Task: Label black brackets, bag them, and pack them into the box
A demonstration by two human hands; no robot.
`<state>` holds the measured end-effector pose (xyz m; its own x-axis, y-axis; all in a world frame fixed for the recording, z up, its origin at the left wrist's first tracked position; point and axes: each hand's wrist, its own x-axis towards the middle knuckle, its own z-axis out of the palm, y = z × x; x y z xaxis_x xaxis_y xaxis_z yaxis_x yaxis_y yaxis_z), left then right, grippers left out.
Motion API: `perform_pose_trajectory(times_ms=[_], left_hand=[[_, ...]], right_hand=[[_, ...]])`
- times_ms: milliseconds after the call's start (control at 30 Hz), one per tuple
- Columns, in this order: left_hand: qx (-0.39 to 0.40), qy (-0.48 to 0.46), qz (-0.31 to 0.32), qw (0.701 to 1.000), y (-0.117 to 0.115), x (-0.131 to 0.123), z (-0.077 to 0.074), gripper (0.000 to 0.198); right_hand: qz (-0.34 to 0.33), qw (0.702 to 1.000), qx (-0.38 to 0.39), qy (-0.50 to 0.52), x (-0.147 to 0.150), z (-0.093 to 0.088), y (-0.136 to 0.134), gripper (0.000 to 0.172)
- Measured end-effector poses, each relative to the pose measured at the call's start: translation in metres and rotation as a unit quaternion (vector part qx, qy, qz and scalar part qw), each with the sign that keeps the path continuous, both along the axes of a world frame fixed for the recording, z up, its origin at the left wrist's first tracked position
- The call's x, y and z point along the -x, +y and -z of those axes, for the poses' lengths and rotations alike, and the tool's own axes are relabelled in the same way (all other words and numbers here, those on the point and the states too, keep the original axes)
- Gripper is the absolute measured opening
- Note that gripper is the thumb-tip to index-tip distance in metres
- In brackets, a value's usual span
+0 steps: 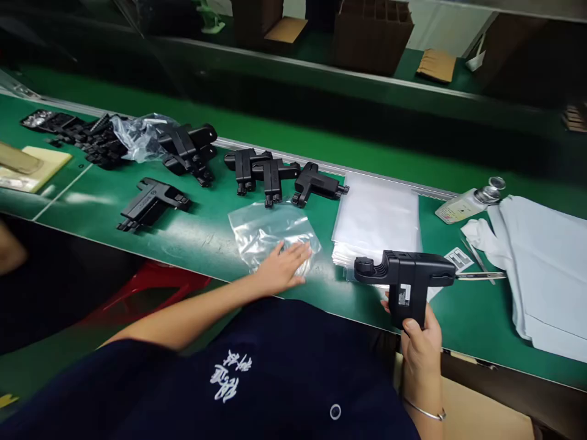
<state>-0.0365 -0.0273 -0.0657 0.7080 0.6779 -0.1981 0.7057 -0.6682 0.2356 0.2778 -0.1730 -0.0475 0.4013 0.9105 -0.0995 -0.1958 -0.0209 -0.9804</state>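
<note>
My right hand (pixel 422 345) grips the handle of a black T-shaped plastic part (pixel 406 274) and holds it just above the green bench near its front edge. My left hand (pixel 285 264) lies flat with fingers stretched out on a clear plastic bag (pixel 270 232) on the bench. A stack of clear bags (pixel 378 220) lies between the two hands, behind the held part.
Several more black parts (pixel 273 171) lie in a row behind the bag, one alone (pixel 151 203) to the left, others with a crumpled bag (pixel 137 135) at far left. A small bottle (pixel 468 205), tweezers (pixel 479 275) and white cloth (pixel 545 269) sit at the right.
</note>
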Motion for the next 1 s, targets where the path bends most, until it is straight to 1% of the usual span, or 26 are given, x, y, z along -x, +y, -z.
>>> perform_pose_trajectory(times_ms=[100,167,233,267,367,400,467,533,600,667,733,767,800,833,867,933,1000], left_hand=[[-0.010,-0.010,-0.048,0.999,0.037,-0.003,-0.003,0.066],[-0.027,-0.033,-0.067,0.997,0.046,-0.002,-0.007,0.067],[-0.037,-0.046,-0.072,0.996,0.041,0.004,-0.012,0.065],[-0.031,-0.042,-0.072,0.996,0.035,0.009,-0.013,0.059],[0.026,-0.026,-0.088,0.995,0.018,0.023,-0.015,0.031],[0.043,-0.028,-0.099,0.994,0.016,0.027,-0.016,0.028],[0.067,-0.043,-0.111,0.991,0.018,0.034,-0.018,0.027],[0.107,-0.073,-0.101,0.986,0.027,0.038,-0.023,0.026],[0.168,-0.102,-0.088,0.977,0.038,0.040,-0.030,0.025],[0.198,-0.102,-0.092,0.971,0.044,0.040,-0.039,0.027],[0.168,-0.074,-0.105,0.977,0.044,0.037,-0.050,0.029],[0.137,-0.061,-0.110,0.983,0.040,0.036,-0.055,0.030],[0.099,-0.053,-0.117,0.987,0.036,0.035,-0.059,0.031],[0.064,-0.050,-0.123,0.989,0.030,0.035,-0.062,0.031],[0.033,-0.051,-0.127,0.990,0.023,0.036,-0.065,0.031],[0.001,-0.060,-0.125,0.990,0.012,0.040,-0.067,0.029],[0.009,-0.071,-0.117,0.991,0.005,0.043,-0.066,0.026]], right_hand=[[-0.013,1.000,0.012,0.000,0.007,0.000,0.002,0.051],[-0.019,1.000,0.017,0.001,0.011,0.000,0.003,0.051],[-0.025,0.999,0.022,0.003,0.014,0.000,0.002,0.052],[-0.029,0.999,0.024,0.005,0.015,0.001,0.001,0.052],[-0.042,0.998,0.036,0.011,0.015,0.003,0.000,0.051],[-0.053,0.998,0.046,0.010,0.015,0.002,0.002,0.051],[-0.094,0.993,0.068,0.010,0.018,-0.002,0.008,0.054],[-0.161,0.983,0.089,0.017,0.026,-0.010,0.019,0.059],[-0.245,0.963,0.107,0.035,0.040,-0.021,0.035,0.063],[-0.347,0.927,0.130,0.062,0.057,-0.032,0.054,0.064],[-0.442,0.879,0.157,0.091,0.073,-0.037,0.073,0.062],[-0.474,0.858,0.172,0.103,0.079,-0.037,0.081,0.061],[-0.491,0.844,0.186,0.112,0.084,-0.035,0.088,0.059],[-0.494,0.839,0.199,0.114,0.087,-0.032,0.093,0.057],[-0.485,0.841,0.211,0.111,0.089,-0.028,0.095,0.055],[-0.440,0.865,0.224,0.084,0.089,-0.019,0.096,0.050],[-0.387,0.893,0.224,0.046,0.089,-0.013,0.093,0.048]])
